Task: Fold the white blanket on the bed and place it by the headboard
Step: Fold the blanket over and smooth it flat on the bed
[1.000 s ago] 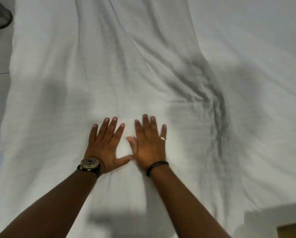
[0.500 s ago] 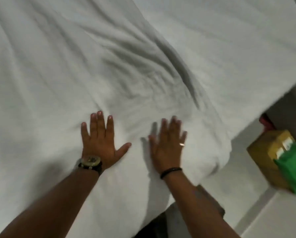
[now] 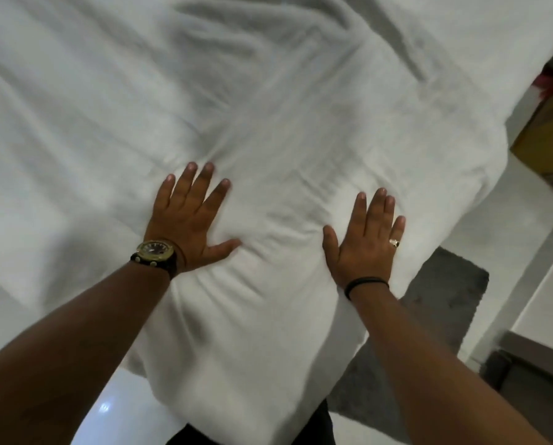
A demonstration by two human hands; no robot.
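Observation:
The white blanket (image 3: 268, 101) lies spread and wrinkled over the bed and fills most of the view, with its near corner hanging down toward me. My left hand (image 3: 188, 220), with a watch on the wrist, presses flat on it, fingers spread. My right hand (image 3: 366, 239), with a ring and a black wristband, also lies flat on the blanket near its right edge, about a hand's width from the left one. Neither hand grips the cloth. The headboard is out of view.
A grey mat (image 3: 429, 316) lies on the pale floor to the right of the bed corner. A yellow box (image 3: 548, 139) with something red behind it stands at the right edge. A low dark piece of furniture (image 3: 532, 364) is at the lower right.
My hands have slid apart on the blanket, the right one moving out toward the right edge. The view has swung right, so the bed corner and floor now show.

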